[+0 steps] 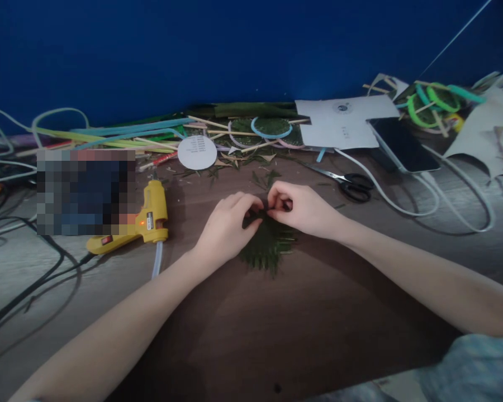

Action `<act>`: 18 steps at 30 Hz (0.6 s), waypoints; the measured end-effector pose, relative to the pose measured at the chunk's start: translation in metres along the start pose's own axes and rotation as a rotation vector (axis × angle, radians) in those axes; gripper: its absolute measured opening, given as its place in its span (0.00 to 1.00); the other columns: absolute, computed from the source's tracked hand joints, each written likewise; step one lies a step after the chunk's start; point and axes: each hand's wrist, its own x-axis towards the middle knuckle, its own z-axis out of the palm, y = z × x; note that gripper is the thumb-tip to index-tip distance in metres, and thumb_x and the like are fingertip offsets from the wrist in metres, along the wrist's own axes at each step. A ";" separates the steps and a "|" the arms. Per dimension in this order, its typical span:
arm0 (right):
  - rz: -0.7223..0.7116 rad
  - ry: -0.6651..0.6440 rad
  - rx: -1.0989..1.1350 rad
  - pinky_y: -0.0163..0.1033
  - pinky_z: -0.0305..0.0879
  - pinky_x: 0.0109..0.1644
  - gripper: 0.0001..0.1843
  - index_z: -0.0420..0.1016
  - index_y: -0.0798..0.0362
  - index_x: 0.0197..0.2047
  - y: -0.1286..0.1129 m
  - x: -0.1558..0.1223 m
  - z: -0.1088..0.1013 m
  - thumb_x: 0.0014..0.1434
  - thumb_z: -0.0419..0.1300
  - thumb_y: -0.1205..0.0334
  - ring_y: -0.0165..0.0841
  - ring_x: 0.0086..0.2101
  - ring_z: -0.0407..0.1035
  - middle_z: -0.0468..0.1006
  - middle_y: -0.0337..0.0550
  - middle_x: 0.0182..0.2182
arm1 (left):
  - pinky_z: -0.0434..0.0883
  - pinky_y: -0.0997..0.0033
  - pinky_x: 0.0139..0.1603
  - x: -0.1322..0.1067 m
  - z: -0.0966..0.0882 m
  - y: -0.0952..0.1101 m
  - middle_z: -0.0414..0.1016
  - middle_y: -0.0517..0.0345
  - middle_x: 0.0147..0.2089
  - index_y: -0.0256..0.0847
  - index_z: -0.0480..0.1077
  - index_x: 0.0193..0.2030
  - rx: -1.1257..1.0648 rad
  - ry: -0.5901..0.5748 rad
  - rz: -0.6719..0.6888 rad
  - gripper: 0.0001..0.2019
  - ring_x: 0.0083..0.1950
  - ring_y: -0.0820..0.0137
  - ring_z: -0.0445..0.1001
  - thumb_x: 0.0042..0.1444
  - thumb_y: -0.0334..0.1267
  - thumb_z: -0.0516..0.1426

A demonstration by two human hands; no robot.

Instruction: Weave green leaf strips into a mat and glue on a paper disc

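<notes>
A dark green piece with a fringed lower edge, like cut leaf or paper, is at the middle of the brown table. My left hand pinches its upper edge between thumb and fingers. Close beside it, my right hand has its fingertips pressed together on the same edge. Whatever small part lies between the fingertips is hidden. Green scraps lie just beyond my hands. To the right rest black-handled scissors with their blades pointing left.
A yellow glue gun, its small light lit, lies at left with cables. Along the blue wall are sticks, coloured strips, rings, a round white card and white cut paper. A phone trails a white cable.
</notes>
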 end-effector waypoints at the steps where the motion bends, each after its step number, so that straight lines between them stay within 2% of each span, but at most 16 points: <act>1: -0.002 0.000 -0.004 0.34 0.54 0.29 0.06 0.62 0.52 0.28 0.000 0.000 0.000 0.47 0.57 0.68 0.26 0.23 0.60 0.67 0.33 0.21 | 0.66 0.68 0.41 0.000 0.000 0.000 0.71 0.59 0.36 0.40 0.66 0.37 -0.006 0.009 -0.006 0.07 0.39 0.69 0.69 0.50 0.27 0.56; 11: 0.015 0.005 0.072 0.34 0.52 0.27 0.07 0.60 0.52 0.27 0.000 0.001 -0.004 0.47 0.56 0.70 0.25 0.21 0.57 0.65 0.31 0.19 | 0.66 0.70 0.43 0.003 -0.003 0.002 0.72 0.60 0.37 0.40 0.66 0.38 -0.100 -0.087 -0.052 0.10 0.39 0.71 0.70 0.49 0.25 0.56; 15: 0.027 -0.002 0.231 0.35 0.55 0.28 0.07 0.59 0.52 0.30 0.000 0.002 -0.008 0.49 0.54 0.71 0.26 0.21 0.61 0.65 0.31 0.18 | 0.66 0.71 0.41 0.004 -0.003 0.002 0.72 0.61 0.36 0.40 0.65 0.38 -0.120 -0.090 -0.067 0.11 0.38 0.71 0.71 0.48 0.24 0.56; 18: -0.024 0.002 0.266 0.35 0.57 0.30 0.06 0.59 0.52 0.32 -0.003 0.001 -0.009 0.51 0.54 0.69 0.27 0.23 0.64 0.67 0.33 0.20 | 0.66 0.71 0.39 0.004 -0.002 0.001 0.71 0.61 0.34 0.40 0.65 0.35 -0.094 -0.079 -0.050 0.08 0.37 0.71 0.71 0.48 0.26 0.57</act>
